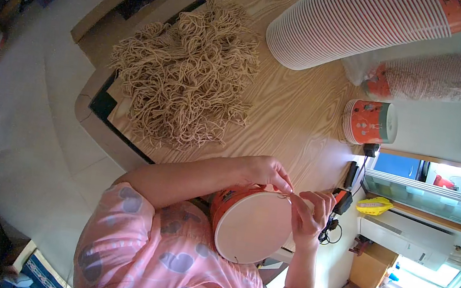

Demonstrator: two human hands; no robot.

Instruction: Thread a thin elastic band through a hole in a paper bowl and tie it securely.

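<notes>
An orange paper bucket (254, 229) rests tilted against my lap, its round white end turned up toward me. I cannot tell whether that is its inside or its base. My left hand (270, 174) reaches across from the left and pinches a thin tan cord (283, 196) at the bucket's far rim. Fingertips of my right hand (313, 213) meet it there, also closed on the cord. A short strand pokes out at the rim's near edge. Farther left on the table lies a big tangled heap of tan cords (187, 74).
A long nested stack of paper buckets (362, 27) lies along the wood-grain table (281, 110). Beyond it are a plastic-wrapped stack (431, 77) and a short stack of orange buckets (370, 123). Black adapters with cables (342, 202) lie near the right edge, close to a yellow packet (374, 205).
</notes>
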